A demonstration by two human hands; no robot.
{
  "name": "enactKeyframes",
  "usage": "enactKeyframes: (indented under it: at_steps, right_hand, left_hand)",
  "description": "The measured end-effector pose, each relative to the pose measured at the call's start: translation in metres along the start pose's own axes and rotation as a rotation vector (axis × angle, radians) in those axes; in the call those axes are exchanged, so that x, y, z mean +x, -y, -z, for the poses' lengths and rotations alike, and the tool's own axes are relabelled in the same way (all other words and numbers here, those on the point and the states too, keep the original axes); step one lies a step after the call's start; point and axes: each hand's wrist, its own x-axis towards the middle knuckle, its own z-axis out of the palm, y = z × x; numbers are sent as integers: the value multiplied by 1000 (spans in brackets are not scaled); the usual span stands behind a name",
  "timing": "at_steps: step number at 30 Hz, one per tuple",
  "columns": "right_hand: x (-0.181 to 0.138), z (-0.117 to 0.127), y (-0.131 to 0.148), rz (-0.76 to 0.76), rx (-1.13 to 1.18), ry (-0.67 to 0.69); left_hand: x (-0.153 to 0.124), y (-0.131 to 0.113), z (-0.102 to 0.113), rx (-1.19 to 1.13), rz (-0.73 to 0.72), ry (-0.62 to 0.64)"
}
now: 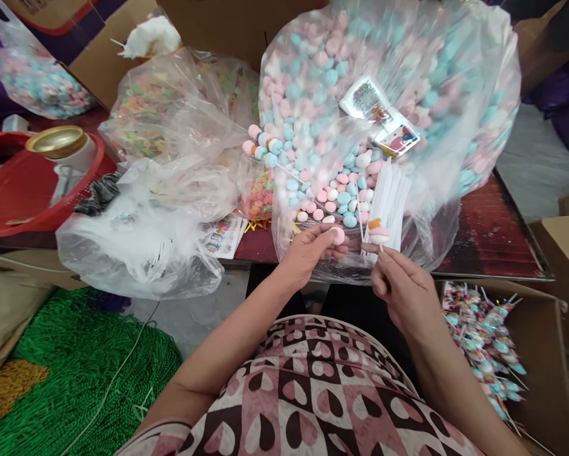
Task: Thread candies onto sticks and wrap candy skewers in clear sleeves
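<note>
My left hand (312, 248) pinches a single pink marshmallow (337, 235) at the mouth of a big clear bag (448, 171) full of pink, blue and white marshmallows. My right hand (398, 278) grips a thin white stick (380, 243) that carries an orange, a white and a pink piece. The two hands are a few centimetres apart. A bundle of white sticks (389, 196) lies inside the bag just above my right hand, and small printed packets (379, 117) rest on the sweets.
A red basket (9, 202) with a gold-lidded jar (59, 142) stands at the left. Crumpled clear bags (142, 234) of coloured sweets lie beside it. A cardboard box (541, 354) at the right holds several wrapped finished sticks. Green netting (75, 373) lies on the floor.
</note>
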Motion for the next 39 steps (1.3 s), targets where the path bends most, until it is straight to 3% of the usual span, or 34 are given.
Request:
enactKeyframes:
  at_steps: [6,17,22,31,39]
  right_hand:
    - [-31,7,5,-76,-269,228]
    - [-27,-4,2,-115,-401,221]
    - [-29,-7,3,-152,-373,197]
    - [-30,-11,6,-155,-324,168]
    - [-29,-23,3,-151,-221,117]
  left_hand:
    - [5,-3,1,-163,-40,-25]
    - [8,1,3,-217,-91,-60]
    - [11,7,6,-84,-188,-83]
    - [7,17,11,371,-442,-134]
    - [-1,18,-1,484,-509,-141]
